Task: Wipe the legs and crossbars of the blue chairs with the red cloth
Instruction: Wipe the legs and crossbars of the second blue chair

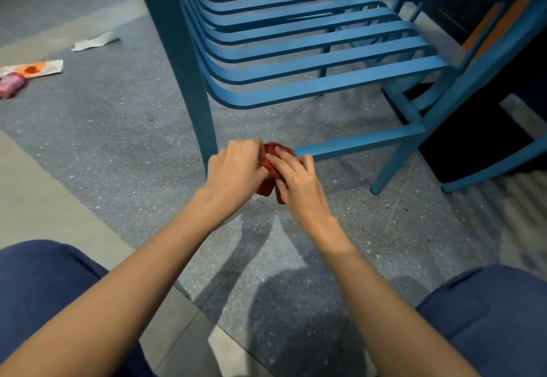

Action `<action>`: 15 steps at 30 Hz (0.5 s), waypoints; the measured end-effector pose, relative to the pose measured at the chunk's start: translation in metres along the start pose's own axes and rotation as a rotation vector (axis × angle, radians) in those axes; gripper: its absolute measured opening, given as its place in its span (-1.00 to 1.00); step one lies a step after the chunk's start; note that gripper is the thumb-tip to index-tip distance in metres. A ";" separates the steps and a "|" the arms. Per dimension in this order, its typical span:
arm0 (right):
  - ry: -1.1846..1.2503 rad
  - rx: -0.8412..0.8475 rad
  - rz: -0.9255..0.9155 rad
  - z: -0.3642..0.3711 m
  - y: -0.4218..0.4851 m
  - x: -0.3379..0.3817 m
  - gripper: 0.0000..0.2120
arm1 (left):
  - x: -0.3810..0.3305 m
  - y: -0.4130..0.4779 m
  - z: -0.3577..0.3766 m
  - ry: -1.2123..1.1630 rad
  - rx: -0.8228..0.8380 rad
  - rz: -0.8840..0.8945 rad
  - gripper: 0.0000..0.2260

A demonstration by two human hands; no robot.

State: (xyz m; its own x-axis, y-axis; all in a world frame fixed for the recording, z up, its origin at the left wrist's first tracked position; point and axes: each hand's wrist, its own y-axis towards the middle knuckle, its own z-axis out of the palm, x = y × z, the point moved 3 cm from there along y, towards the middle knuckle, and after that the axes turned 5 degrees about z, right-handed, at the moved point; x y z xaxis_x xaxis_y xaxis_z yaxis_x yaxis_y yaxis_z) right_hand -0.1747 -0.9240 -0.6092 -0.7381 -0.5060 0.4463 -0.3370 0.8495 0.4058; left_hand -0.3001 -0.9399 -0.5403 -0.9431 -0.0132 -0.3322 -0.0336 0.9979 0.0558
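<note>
A blue slatted chair (310, 51) stands in front of me on the speckled floor. Its low crossbar (358, 142) runs from the near left leg (192, 86) to the right leg (393, 166). The red cloth (270, 182) is bunched at the left end of that crossbar. My left hand (236, 166) grips the cloth from the left, fingers curled. From the right, my right hand (296, 181) holds the same cloth with its fingers laid over it. Most of the cloth is hidden between the hands.
A second blue chair (485, 59) stands close at the right, its legs overlapping the first. Litter lies on the floor at the left: a white paper scrap (94, 42), an orange-and-white wrapper (35, 68) and a pink packet (11, 85). My knees fill the bottom corners.
</note>
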 end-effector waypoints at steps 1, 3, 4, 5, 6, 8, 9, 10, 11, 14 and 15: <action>-0.007 -0.010 0.012 -0.006 0.000 -0.007 -0.53 | -0.002 0.003 0.004 0.004 0.005 0.022 -0.80; -0.018 -0.030 0.042 -0.018 0.001 -0.021 -0.54 | -0.007 0.009 0.013 0.010 0.020 0.072 -0.69; -0.031 -0.040 0.052 -0.025 0.002 -0.031 -0.54 | -0.012 0.013 0.017 0.004 0.022 0.090 -0.62; -0.038 -0.048 0.060 -0.030 0.002 -0.039 -0.55 | -0.014 0.016 0.021 -0.005 0.019 0.098 -0.57; -0.044 -0.060 0.072 -0.036 0.002 -0.049 -0.55 | -0.017 0.019 0.024 -0.018 0.016 0.100 -0.55; 0.014 -0.120 0.187 -0.047 0.001 -0.068 -0.56 | -0.024 0.026 0.030 -0.037 0.005 0.105 -0.60; 0.088 -0.181 0.309 -0.052 0.002 -0.077 -0.57 | -0.029 0.030 0.033 -0.042 -0.004 0.106 -0.66; 0.166 -0.250 0.455 -0.054 0.003 -0.081 -0.58 | -0.030 0.032 0.033 -0.051 -0.009 0.099 -0.71; 0.218 -0.301 0.577 -0.052 0.005 -0.079 -0.59 | -0.031 0.034 0.034 -0.071 -0.013 0.086 -0.74; 0.236 -0.269 0.624 -0.036 0.006 -0.055 -0.57 | -0.032 0.037 0.036 -0.110 -0.045 0.057 -0.78; 0.244 -0.227 0.562 -0.029 0.003 -0.045 -0.57 | -0.032 0.036 0.036 -0.106 -0.057 0.057 -0.78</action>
State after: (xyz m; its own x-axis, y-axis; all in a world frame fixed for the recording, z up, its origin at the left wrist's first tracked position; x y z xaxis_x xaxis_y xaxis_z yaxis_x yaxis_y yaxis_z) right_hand -0.1255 -0.9032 -0.6050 -0.6028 -0.0356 0.7971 0.2133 0.9555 0.2039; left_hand -0.2588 -0.9013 -0.5618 -0.9037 0.0532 -0.4248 -0.0025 0.9916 0.1295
